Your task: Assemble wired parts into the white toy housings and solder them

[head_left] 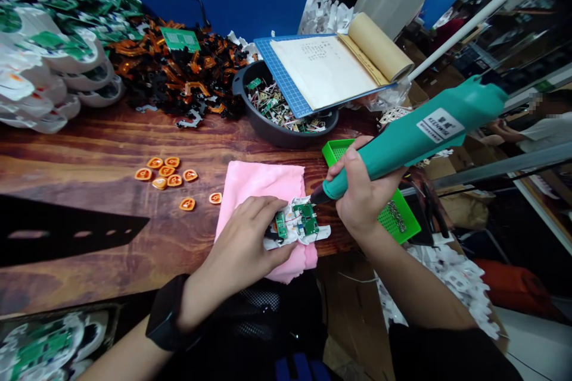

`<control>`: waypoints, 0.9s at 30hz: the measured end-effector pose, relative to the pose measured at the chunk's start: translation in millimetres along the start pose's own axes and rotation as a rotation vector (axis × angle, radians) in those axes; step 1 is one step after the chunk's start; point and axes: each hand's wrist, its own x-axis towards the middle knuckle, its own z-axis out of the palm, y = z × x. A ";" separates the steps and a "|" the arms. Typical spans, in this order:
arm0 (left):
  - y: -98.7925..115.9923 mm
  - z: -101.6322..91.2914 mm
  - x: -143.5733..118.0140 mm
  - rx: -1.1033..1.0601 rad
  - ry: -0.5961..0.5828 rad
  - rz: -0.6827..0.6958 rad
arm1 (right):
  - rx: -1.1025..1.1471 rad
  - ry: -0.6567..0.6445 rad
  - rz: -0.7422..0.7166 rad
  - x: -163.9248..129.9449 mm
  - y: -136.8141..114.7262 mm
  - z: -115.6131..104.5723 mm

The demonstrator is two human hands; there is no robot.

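Observation:
My left hand (250, 238) is closed around a white plastic housing (324, 233) with green circuit boards (306, 218) inside it. The housing lies over a pink cloth (263, 178) on the wooden table. In my right hand (361, 190) is a teal electric screwdriver (415, 131), tilted with its dark nose down at the upper right edge of the housing. The tip meets the housing, but the exact contact point is too small to make out.
Several orange buttons (167, 171) lie on the table (111, 238) left of the cloth. A green tray (397, 220) with screws sits beyond my right wrist. Behind stand a dark basin (286, 137) of small boards, a blue clipboard (304, 108), piled orange-black parts (187, 77) and white shells (40, 83).

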 end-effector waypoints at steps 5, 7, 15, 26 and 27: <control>-0.8 0.1 -0.4 -0.004 0.008 0.009 | 0.053 -0.079 -0.056 -4.4 3.8 -1.7; -0.8 0.0 -0.7 -0.005 0.006 0.008 | 0.078 -0.096 -0.071 -4.3 1.5 -0.6; -5.0 0.2 -1.3 0.013 -0.006 0.020 | 0.078 0.228 -0.230 62.9 -8.0 -16.1; -9.9 1.7 -0.7 0.046 0.006 0.042 | -0.096 0.375 -0.162 138.1 65.1 -57.9; -9.7 1.6 -0.8 0.047 0.009 0.043 | -0.095 0.372 -0.164 137.1 66.4 -56.7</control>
